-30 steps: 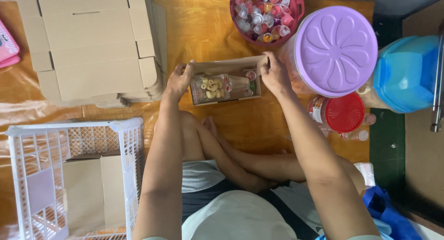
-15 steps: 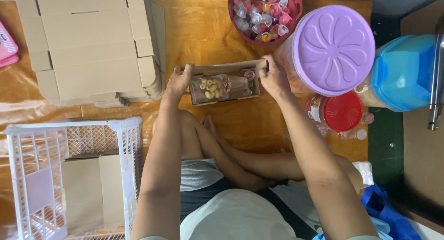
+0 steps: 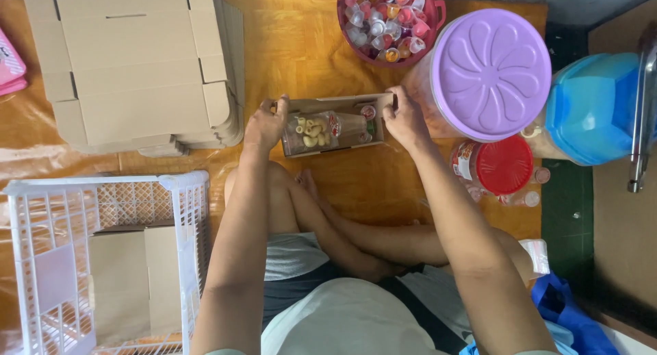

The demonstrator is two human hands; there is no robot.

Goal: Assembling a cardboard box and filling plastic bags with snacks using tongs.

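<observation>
From my head camera, I look down at a small open cardboard box (image 3: 333,125) on the orange floor just past my crossed legs. My left hand (image 3: 265,124) grips its left end, my right hand (image 3: 402,117) its right end, hands apart with the box between them. Inside lie clear snack packs (image 3: 316,130). I judge the box light but thin-walled and easy to crush, so the ends are the place to hold. The flat box stack (image 3: 140,67) crowds the left, the purple-lidded tub (image 3: 494,74) the right; open floor lies toward my knees.
</observation>
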